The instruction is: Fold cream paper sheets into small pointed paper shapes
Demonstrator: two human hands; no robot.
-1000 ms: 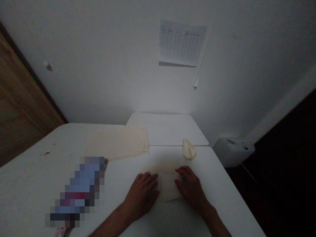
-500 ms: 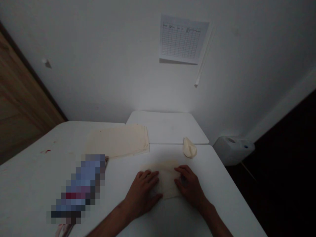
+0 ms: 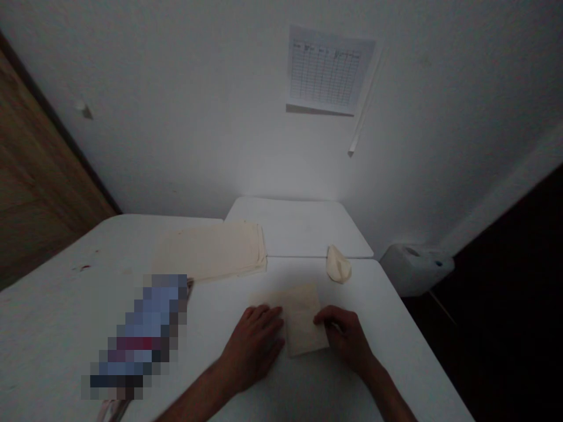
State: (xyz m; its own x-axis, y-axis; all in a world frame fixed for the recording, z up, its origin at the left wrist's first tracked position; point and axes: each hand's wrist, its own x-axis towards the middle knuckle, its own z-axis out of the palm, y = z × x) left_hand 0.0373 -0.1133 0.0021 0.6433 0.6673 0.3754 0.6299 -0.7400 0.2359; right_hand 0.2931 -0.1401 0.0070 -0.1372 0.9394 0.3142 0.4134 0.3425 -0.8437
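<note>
A folded cream cloth (image 3: pixel 303 319) lies on the white table (image 3: pixel 272 392) in front of me. My left hand (image 3: pixel 255 346) rests flat on the cloth's left part, fingers stretched out. At the cloth's right edge, my right hand (image 3: pixel 347 340) has its fingers curled, pinching the edge near the lower right corner. A small folded cream piece (image 3: pixel 338 265) sits farther back on the right. A stack of flat cream cloths (image 3: pixel 211 251) lies at the back left.
A blurred-out object (image 3: pixel 138 337) lies on the table's left side. A second white table (image 3: pixel 299 225) abuts the far edge, against the wall. A printed sheet (image 3: pixel 328 70) hangs on the wall. A white container (image 3: pixel 416 266) stands on the floor at right.
My right hand slid back off the top of the cloth to its right edge and curled its fingers there. More of the cloth shows. My left hand has hardly moved.
</note>
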